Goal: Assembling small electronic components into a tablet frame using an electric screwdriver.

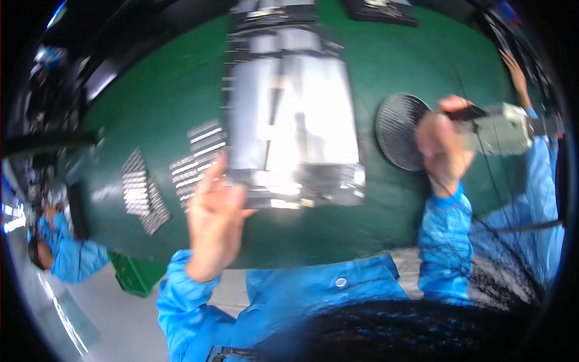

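My left hand (216, 220) is at the near left corner of a flat dark panel (357, 190) with bright silvery sheets on its face. Its thumb and fingers are apart and touch the corner, with no clear grip; the picture is smeared there. On the right, my right hand (443, 148) curls round the dark left end of a pale grey device (503, 131), whose kind I cannot make out. Blur hides the exact hold. Close beside that hand stands a round black ribbed disc (395, 133).
Another dark panel (274, 15) lies beyond, and one more (383, 11) at the far right. Several strips with rows of small pale parts (196, 160) and perforated sheets (140, 190) lie left on the green table (289, 238). A person (72, 253) sits left; another person's hand (514, 69) is far right.
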Demonstrator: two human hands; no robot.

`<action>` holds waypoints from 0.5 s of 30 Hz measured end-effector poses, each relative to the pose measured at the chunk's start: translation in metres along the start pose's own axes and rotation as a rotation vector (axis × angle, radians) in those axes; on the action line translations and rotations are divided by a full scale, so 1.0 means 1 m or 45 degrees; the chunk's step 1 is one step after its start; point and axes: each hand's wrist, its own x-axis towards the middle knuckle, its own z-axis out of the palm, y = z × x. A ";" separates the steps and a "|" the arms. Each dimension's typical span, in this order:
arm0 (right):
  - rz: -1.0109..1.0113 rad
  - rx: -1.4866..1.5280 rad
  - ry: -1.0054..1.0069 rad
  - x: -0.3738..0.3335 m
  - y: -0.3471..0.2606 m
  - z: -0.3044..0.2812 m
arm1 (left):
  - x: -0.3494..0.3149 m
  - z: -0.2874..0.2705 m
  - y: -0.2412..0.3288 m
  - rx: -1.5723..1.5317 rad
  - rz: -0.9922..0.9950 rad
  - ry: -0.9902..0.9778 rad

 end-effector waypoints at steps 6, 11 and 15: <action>-0.179 0.159 -0.019 0.005 -0.030 -0.014 | -0.029 0.033 -0.013 0.214 0.032 -0.336; -0.214 0.093 -0.051 0.002 -0.025 -0.013 | 0.013 0.007 0.036 1.520 0.848 -0.241; -0.202 0.109 -0.046 0.000 -0.021 -0.017 | 0.061 -0.023 0.060 1.957 0.993 -0.085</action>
